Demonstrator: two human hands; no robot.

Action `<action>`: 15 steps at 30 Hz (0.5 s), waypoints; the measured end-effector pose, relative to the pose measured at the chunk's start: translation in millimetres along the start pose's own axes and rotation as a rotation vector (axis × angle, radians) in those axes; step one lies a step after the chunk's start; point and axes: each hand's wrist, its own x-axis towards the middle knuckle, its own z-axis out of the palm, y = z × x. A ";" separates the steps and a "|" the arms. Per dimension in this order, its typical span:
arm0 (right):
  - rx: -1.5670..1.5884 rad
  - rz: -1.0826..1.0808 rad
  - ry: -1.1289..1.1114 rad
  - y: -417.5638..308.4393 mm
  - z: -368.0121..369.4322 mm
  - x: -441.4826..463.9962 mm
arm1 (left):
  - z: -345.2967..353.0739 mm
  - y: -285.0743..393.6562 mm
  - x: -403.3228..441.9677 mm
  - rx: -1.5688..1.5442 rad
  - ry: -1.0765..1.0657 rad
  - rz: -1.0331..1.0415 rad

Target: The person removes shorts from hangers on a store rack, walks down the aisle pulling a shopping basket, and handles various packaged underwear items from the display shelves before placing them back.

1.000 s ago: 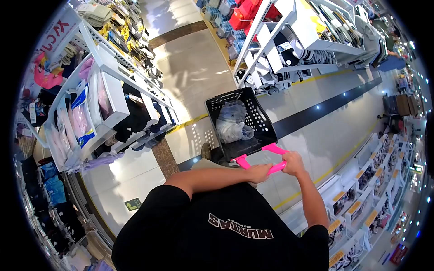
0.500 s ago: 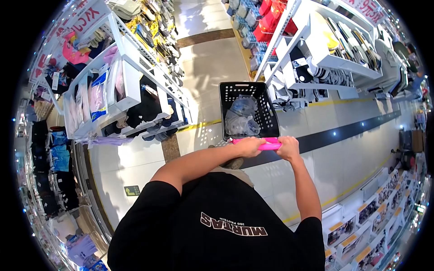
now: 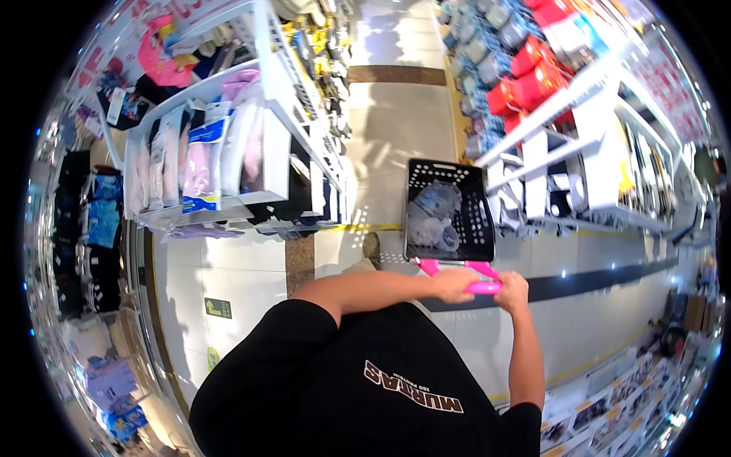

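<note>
Both of my hands are closed on the pink handle [image 3: 484, 288] of a black basket [image 3: 448, 167]. My left hand [image 3: 455, 286] grips its left part, and my right hand [image 3: 513, 291] holds the right end, a short way apart. Beyond the hands, the perforated black basket stands in front of me, its handle tilted toward my body. Inside it lie clear plastic bags [image 3: 434, 217] with pale contents that I cannot make out.
A white rack [image 3: 274, 160] with packaged clothing is close on the left. On the right another white rack [image 3: 601, 175] holds clothes, near red packages [image 3: 533, 80]. Between them runs a tiled aisle [image 3: 396, 122]. Low white shelves [image 3: 609, 396] are at lower right.
The view has turned, so the racks and aisle appear shifted and the left rack looks larger. The basket now lies near the right rack's edge. Both hands have stayed on the handle.
</note>
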 end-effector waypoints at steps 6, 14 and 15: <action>-0.101 -0.015 -0.076 1.7 -15.2 36.4 | -42.8 -36.6 -21.8 0.028 -0.043 -0.001; -0.070 -0.018 -0.121 5.2 -30.9 67.4 | -98.3 -101.9 -51.3 -0.035 0.047 -0.187; -0.063 -0.021 -0.122 8.4 -32.2 68.2 | -106.4 -106.5 -49.9 -0.043 0.077 -0.217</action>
